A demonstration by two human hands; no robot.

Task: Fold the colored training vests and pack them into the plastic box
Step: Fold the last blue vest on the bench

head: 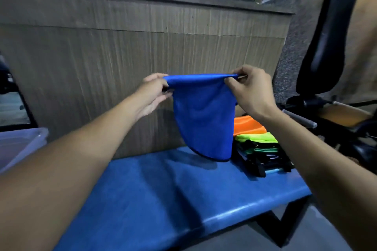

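Hanging above the glossy blue bench point(163, 199), one royal-blue mesh training vest point(202, 116) is stretched by its top edge between two hands: the left hand point(153, 93) pinches the 9 o'clock corner and the right hand point(251, 89) pinches the 3 o'clock corner, fingers curled round the cloth. At 4 o'clock from it, one stack of folded vests point(259, 146) rests on the bench, orange on top, then neon green, darker ones beneath, their number unclear. One translucent plastic box point(22, 146) sits at 9 o'clock, its contents not visible.

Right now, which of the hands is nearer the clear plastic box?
Left. The left hand grips the blue vest on the plastic box's side; the right hand holds its far end.
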